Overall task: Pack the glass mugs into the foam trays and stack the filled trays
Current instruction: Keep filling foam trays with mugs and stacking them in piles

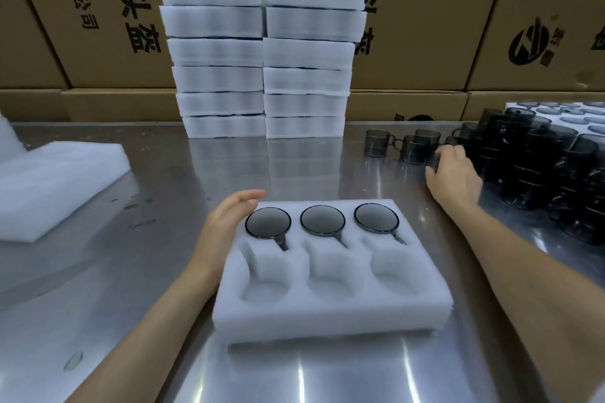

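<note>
A white foam tray (330, 301) lay on the shiny metal surface (157, 271) right in front of the person. It had six holes. The three far holes each held a dark glass mug: one on the left (268, 222), one in the middle (322, 220) and one on the right (375, 217). The three near holes had nothing in them. So this tray looked half full.

The left hand (229, 219) rested against the left side of the tray, with its fingers straight and together. It held nothing. It seemed to keep the tray from sliding.

The right hand (453, 170) was far over to the right, by the big pile of mugs (537, 167). Its fingers were curled on a mug (435, 159) at the edge of the pile. A few loose mugs (376, 142) stood near it.

At the back stood two tall stacks of trays (262, 56), side by side and touching. They looked like filled trays. More foam (59, 186) lay on the left.

I think three more mugs were needed here, then this tray could go on a stack. With so many mugs left, a lot of packing was still to do.
</note>
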A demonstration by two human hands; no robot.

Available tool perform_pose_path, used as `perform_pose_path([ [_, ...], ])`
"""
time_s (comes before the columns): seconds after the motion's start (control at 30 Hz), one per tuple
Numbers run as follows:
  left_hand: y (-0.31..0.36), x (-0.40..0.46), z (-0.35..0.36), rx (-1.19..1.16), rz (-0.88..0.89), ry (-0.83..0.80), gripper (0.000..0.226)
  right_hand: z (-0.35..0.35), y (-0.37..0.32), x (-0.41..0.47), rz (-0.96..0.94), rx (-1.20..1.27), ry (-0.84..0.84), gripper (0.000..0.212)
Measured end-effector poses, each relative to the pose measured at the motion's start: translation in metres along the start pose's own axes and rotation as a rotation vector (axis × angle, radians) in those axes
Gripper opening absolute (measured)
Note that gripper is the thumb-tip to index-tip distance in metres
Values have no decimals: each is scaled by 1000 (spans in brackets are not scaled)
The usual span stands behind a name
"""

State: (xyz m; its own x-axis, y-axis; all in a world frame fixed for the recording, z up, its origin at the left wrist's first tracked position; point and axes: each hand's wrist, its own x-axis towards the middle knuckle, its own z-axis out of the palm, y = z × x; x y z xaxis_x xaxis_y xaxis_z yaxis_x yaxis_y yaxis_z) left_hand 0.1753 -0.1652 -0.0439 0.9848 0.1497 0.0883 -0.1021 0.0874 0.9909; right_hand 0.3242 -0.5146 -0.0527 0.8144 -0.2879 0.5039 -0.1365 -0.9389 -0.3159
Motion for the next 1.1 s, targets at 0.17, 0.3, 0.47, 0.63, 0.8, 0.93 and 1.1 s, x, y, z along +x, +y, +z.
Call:
perform_pose_path([
  [0.17,0,1,0,5,5,4,20,-11,0,-19,-52,-31,48,24],
  [0.3,2,-1,0,-9,-14,2,18,-25,1,-40,-82,13,62,29],
  [0.47,7,-5,1,-4,-12,0,17,-45,1,-74,4,117,99,39],
  [0.63,9,-12,1,-52,1,19,18,-64,-1,-107,116,258,44,28],
  [0.8,10,-21,-3,-78,23,76,13,-98,-23,-133,173,680,23,45],
  [0.93,8,-27,-5,-54,28,77,14,-143,-74,-151,-92,1035,-4,43],
  [1.1,7,-31,-9,-56,47,75,18,-168,-131,-185,-398,1047,-354,49],
])
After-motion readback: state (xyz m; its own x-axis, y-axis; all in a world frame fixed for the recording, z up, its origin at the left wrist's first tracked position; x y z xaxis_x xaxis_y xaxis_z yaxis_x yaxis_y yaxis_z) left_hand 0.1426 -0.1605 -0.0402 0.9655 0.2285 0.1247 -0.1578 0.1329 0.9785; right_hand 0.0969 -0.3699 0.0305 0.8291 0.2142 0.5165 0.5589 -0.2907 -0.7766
